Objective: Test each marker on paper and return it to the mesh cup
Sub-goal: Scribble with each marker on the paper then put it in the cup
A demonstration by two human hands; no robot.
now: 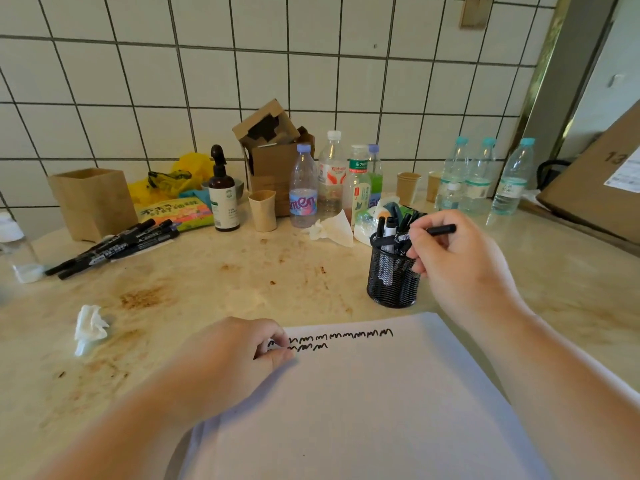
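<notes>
A black mesh cup [391, 278] stands on the counter just beyond the white paper [363, 403] and holds several black markers. My right hand [460, 268] hovers at the cup's right rim and grips a black marker [440, 230] that lies roughly level over the cup's top. My left hand [228, 358] rests on the paper's upper left corner with its fingers curled, partly covering two rows of black squiggles [343, 336]. A loose pile of black markers [117, 244] lies at the far left of the counter.
Several water bottles [481, 178], a brown pump bottle [223, 199], paper cups [262, 210] and cardboard boxes [93, 202] line the tiled back wall. Crumpled tissues [90, 327] lie left of the paper and behind the cup. A large carton [595, 188] sits at the right.
</notes>
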